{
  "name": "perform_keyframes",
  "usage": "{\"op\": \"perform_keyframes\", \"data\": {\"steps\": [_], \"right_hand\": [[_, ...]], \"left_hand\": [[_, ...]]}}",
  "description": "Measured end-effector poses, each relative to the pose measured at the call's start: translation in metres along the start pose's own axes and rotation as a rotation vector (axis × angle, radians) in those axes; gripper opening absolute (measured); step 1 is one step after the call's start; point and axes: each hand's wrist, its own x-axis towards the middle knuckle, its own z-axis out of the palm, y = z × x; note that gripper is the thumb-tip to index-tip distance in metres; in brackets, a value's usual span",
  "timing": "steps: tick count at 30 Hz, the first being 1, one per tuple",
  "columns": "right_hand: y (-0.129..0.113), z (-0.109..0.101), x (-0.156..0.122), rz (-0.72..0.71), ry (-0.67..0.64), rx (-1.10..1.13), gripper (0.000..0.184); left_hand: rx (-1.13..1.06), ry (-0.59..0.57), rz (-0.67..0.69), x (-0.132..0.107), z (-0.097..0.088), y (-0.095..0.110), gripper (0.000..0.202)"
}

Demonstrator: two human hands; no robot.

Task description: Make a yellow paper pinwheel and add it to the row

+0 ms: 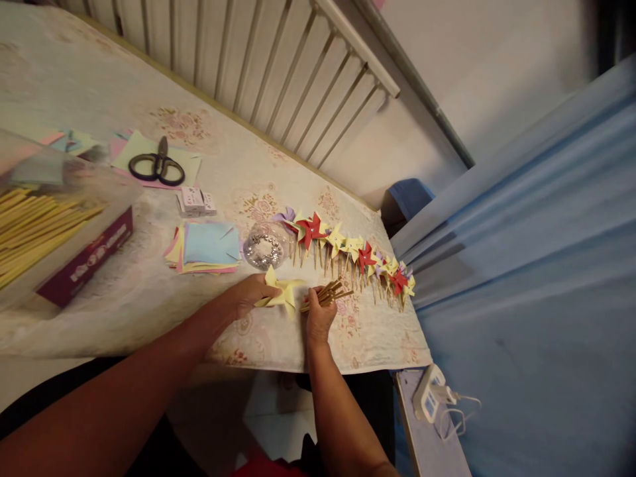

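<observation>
Near the front of the cloth-covered table, my left hand (pixel 253 293) is closed on a pale yellow paper pinwheel (pixel 284 295), its blades spread to the right of the fingers. My right hand (pixel 319 315) grips a bundle of thin brown sticks (pixel 328 293), whose ends point to the right. Just beyond the left hand is a clear round container of small shiny metal pieces (pixel 264 248). A row of finished-looking pinwheels on sticks (pixel 365 255), red, yellow and purple, lies behind and to the right of my hands.
Cut paper squares (pixel 211 245) are stacked left of the metal pieces, with small boxes (pixel 196 201) behind. Scissors (pixel 157 167) rest on more paper. A clear bin of yellow sticks (pixel 44 225) occupies the left. A power strip (pixel 428 392) sits at lower right, beside a blue curtain (pixel 521 265).
</observation>
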Motion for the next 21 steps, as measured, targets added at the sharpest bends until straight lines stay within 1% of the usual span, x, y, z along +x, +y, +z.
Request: {"op": "perform_keyframes", "data": {"steps": [3, 7, 10, 12, 15, 18, 21], "right_hand": [[0.0, 0.0, 0.001, 0.001, -0.001, 0.008, 0.024], [-0.002, 0.0, 0.001, -0.041, 0.0, 0.006, 0.021], [0.0, 0.0, 0.001, -0.056, -0.015, -0.029, 0.02], [0.003, 0.0, 0.0, -0.042, -0.009, -0.034, 0.021], [0.006, 0.0, 0.0, -0.031, 0.0, -0.013, 0.021], [0.008, -0.001, -0.001, -0.044, -0.027, -0.023, 0.021], [0.006, -0.004, -0.002, -0.006, -0.04, -0.044, 0.022]], "left_hand": [[-0.083, -0.013, -0.036, -0.004, 0.004, 0.008, 0.028], [-0.122, -0.052, -0.021, -0.006, 0.006, 0.012, 0.025], [-0.147, -0.054, -0.041, -0.004, 0.005, 0.01, 0.027], [-0.154, -0.044, -0.051, -0.002, 0.004, 0.007, 0.029], [-0.123, -0.016, -0.052, 0.0, 0.002, 0.003, 0.031], [-0.087, 0.016, -0.058, 0.002, 0.001, -0.001, 0.032], [-0.091, -0.009, -0.038, 0.002, 0.001, -0.002, 0.03]]}}
